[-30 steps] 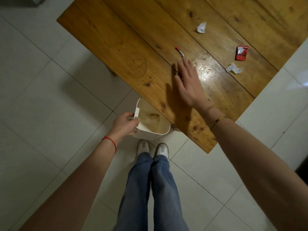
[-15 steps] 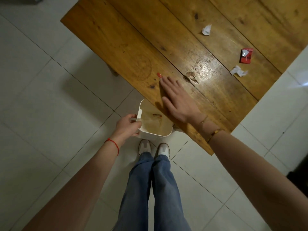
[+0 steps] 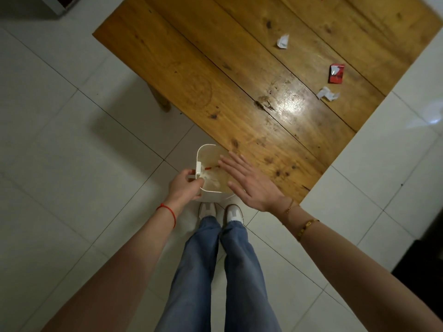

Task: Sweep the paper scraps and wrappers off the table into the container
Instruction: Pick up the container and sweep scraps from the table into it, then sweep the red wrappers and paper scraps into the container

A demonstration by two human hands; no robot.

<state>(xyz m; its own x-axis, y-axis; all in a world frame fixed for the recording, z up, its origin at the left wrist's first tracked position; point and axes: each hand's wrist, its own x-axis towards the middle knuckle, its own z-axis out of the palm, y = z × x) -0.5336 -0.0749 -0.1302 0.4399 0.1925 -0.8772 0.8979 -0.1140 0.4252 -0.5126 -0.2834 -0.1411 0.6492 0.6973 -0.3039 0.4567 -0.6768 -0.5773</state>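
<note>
three scraps (image 3: 282, 40) lie well beyond the flat, spread right hand (image 3: 251, 182); left hand (image 3: 183, 186) grips container (image 3: 203, 149).

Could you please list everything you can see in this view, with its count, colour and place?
table: one, brown wood, upper middle, on the tiled floor.
paper scraps: two, white, on the table's right part, one further back, the other near the right edge.
wrapper: one, red with white, on the table between the two scraps.
container: one, white, held below the table's near edge, with white scraps and a red-tipped stick inside.
floor: white tiles, all around.
shoes: two, white, under the container.
jeans: blue, bottom centre.
left hand: one, red string at the wrist, gripping the container's handle.
right hand: one, gold bracelets, open flat over the container.
</note>
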